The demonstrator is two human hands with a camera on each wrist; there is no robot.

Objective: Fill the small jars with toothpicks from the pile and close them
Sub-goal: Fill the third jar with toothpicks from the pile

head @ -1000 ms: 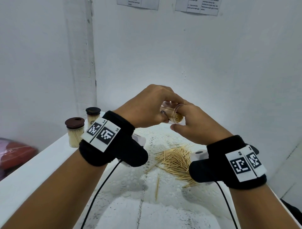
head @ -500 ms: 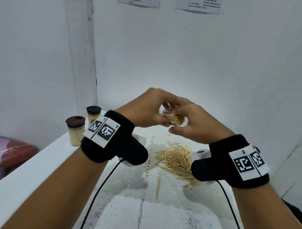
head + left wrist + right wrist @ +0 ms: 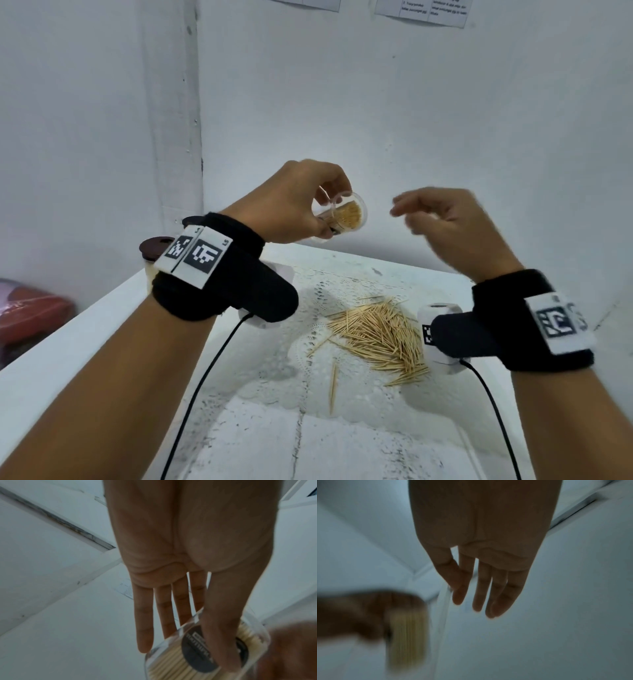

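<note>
My left hand [image 3: 322,216] grips a small clear jar [image 3: 346,219] of toothpicks above the table, tilted with its open mouth towards me. In the left wrist view the thumb [image 3: 221,642] presses on the jar's dark label [image 3: 195,655], with the fingers behind the jar. My right hand [image 3: 411,214] hovers to the right of the jar, apart from it and blurred, fingers relaxed and holding nothing. The right wrist view shows its fingers [image 3: 477,599] nearly straight and the jar [image 3: 407,635] as a blur at lower left. A pile of loose toothpicks [image 3: 376,335] lies on the table below.
A single toothpick [image 3: 333,387] lies in front of the pile on a white lace mat [image 3: 308,291]. A closed jar with a brown lid [image 3: 156,245] stands at the back left, partly behind my left wrist. White walls close off the table [image 3: 102,325]; a red object [image 3: 30,315] lies beyond its left edge.
My right hand has let go of the jar and swung away to the right. The left hand still holds the jar, which now shows its open mouth.
</note>
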